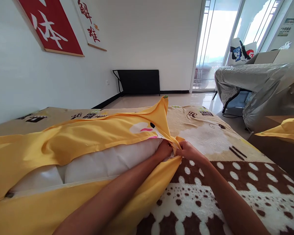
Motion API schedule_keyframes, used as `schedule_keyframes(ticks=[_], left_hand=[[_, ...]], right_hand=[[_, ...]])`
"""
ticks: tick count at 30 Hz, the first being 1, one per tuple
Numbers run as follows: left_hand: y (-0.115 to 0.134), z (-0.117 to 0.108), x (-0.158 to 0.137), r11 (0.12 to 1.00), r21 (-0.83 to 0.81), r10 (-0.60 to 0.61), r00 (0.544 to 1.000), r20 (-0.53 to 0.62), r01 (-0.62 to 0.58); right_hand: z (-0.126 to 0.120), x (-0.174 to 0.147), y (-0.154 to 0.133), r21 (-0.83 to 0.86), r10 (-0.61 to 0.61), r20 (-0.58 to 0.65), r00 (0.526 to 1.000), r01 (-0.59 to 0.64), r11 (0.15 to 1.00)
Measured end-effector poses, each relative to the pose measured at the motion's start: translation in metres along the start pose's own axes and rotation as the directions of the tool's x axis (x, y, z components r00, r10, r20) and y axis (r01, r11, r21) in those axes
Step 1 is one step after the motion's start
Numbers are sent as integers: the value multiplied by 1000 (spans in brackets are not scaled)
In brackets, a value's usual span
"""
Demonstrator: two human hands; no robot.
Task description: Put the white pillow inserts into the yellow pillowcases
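Observation:
A long yellow cushion cover (88, 132) with a printed face lies across the bed, its side opening gaping lengthwise. Inside it shows a white cushion insert (107, 158). My left hand (165, 148) reaches into the right end of the opening, against the insert; it looks closed, but folds hide its fingertips and what they hold. Just to the right, my right hand (188, 150) pinches the bunched yellow fabric at that end from outside. The cover's upper corner stands up in a peak above both hands.
A patterned brown and beige blanket (205, 137) covers the bed. Another yellow cloth (286, 129) pokes in at the right, above a cardboard box. Beyond stand a plastic-draped table (257, 73) and a black folded panel (139, 81) against the wall.

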State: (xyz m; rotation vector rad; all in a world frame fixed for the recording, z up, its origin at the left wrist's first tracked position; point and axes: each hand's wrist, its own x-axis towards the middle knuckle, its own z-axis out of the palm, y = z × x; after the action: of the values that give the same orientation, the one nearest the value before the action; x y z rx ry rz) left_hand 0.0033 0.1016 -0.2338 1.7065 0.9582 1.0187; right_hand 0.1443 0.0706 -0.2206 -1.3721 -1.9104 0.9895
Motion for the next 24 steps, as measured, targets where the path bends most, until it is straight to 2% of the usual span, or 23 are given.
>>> schedule_keyframes(ticks=[5,9,13,17,21,24], left_hand=[[0,-3,0,998,-18,-52,999,12,52],[4,-7,-1,997,-15,-76,991,109,78],[13,-9,-6,997,-6,-75,979,189,78],[20,-4,-11,998,2,-59,978,199,60],[19,1,-12,997,6,-75,972,224,76],[18,1,-11,997,1,-81,969,233,83]], right_hand=[[-5,0,1,72,-37,87,996,30,997],[-13,-4,1,160,-93,161,982,67,985],[-18,-5,3,162,-104,177,979,75,984],[-23,-6,4,151,-53,183,982,25,988],[-34,-10,7,265,57,219,974,-115,957],[-39,-9,18,294,175,79,981,-191,937]])
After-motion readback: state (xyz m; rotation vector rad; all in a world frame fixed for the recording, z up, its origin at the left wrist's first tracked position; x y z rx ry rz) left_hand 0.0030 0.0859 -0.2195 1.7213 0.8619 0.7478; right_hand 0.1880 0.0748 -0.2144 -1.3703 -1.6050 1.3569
